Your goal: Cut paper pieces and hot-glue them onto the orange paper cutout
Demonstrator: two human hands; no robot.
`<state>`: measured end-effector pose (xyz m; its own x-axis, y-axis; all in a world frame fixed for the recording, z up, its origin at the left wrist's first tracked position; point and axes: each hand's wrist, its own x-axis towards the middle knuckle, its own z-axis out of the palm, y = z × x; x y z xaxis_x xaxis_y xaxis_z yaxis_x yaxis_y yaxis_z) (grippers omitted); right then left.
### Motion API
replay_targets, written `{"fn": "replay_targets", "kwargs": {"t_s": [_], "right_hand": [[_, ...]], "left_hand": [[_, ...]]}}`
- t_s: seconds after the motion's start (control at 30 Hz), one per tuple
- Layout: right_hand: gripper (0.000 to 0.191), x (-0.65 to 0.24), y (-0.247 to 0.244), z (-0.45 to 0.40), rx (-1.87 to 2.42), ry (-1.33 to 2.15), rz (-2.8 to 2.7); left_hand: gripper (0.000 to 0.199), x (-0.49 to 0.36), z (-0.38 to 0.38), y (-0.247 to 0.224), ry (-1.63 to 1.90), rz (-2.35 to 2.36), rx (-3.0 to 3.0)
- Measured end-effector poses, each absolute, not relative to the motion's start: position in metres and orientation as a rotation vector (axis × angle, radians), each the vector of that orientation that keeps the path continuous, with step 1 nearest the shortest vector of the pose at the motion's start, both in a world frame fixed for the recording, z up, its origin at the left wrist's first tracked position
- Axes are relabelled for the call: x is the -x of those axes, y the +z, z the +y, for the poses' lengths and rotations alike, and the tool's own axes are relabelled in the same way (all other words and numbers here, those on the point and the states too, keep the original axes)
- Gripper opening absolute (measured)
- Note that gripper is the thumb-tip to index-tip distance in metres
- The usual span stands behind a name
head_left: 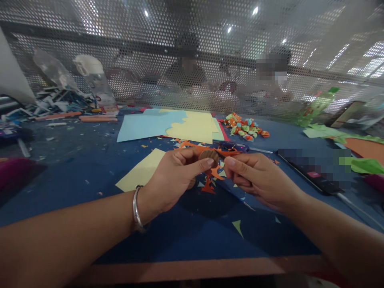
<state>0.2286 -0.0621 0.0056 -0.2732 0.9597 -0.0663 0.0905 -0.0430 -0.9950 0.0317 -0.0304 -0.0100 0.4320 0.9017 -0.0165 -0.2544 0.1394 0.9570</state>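
Note:
Above the blue table, my left hand (177,172) is closed, thumb over forefinger, on a small brown ridged disc (207,154). Close beside its right edge, my right hand (255,174) is closed in a pinch on something thin and dark, too little visible to name. Below and behind both hands lie orange paper scraps (207,186). A pale yellow sheet (139,170) rests beyond my left wrist, partly covered by that hand. Past my right fingers is a purple-handled tool (240,146) with a thin metal shaft.
Blue paper (144,125) and yellow paper (196,124) overlap at the back, left of a pile of coloured folded paper pieces (247,127). To the right lies a phone (312,174) with a cable. A bottle (96,86) stands back left. People sit behind the perforated screen (135,48).

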Motion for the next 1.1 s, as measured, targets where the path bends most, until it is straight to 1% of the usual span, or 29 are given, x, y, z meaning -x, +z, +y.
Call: {"fn": "replay_targets", "kwargs": {"t_s": [0.33, 0.57, 1.1], "right_hand": [[0.046, -0.2312, 0.0063, -0.0614, 1.195, 1.354, -1.521], [0.046, -0.2328, 0.0058, -0.0600, 1.230, 1.333, -1.561], [0.048, -0.2341, 0.0061, -0.0594, 1.247, 1.283, -1.642]], "left_hand": [[0.022, -0.0276, -0.0281, -0.0085, 0.905, 0.708, -1.124], [0.014, -0.0261, -0.0246, -0.0074, 0.827, 0.706, -1.120], [0.017, -0.0264, -0.0229, -0.0079, 0.749, 0.740, -1.150]]}}
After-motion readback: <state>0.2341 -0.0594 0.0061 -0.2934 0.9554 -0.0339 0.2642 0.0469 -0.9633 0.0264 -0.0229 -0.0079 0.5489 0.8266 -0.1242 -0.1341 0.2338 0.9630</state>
